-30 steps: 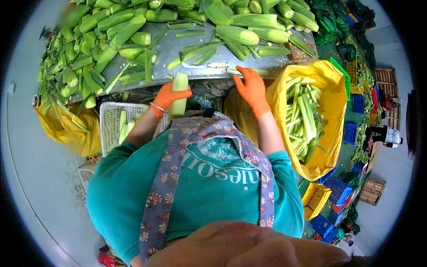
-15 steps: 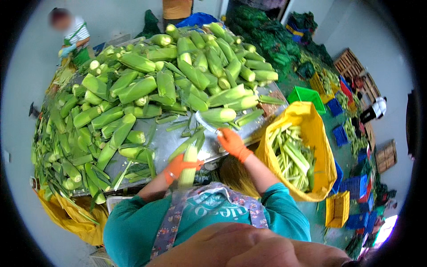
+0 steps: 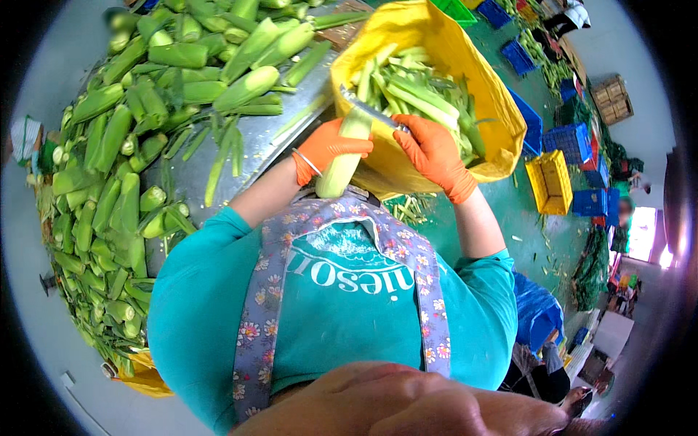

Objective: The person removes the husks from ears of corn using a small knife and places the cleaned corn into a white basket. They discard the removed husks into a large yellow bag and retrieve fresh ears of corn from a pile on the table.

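Okay, left hand (image 3: 333,151) gripped a corn ear (image 3: 340,173) near the table (image 3: 254,149) edge; right hand (image 3: 434,154) clutched a curved knife (image 3: 372,111) by the yellow bag's rim (image 3: 502,138), green floor (image 3: 520,236) beside that forearm.

The left hand (image 3: 333,149) and the right hand (image 3: 434,154) wear gloves (image 3: 445,173) of plain orange. The held corn ear (image 3: 339,175) is pale green, while the heaped corn (image 3: 131,207) has deeper green. The sack (image 3: 502,120) is bright yellow, the shirt (image 3: 349,320) is teal with white print, and the apron (image 3: 251,327) is greyish purple, patterned with white and pink flowers.
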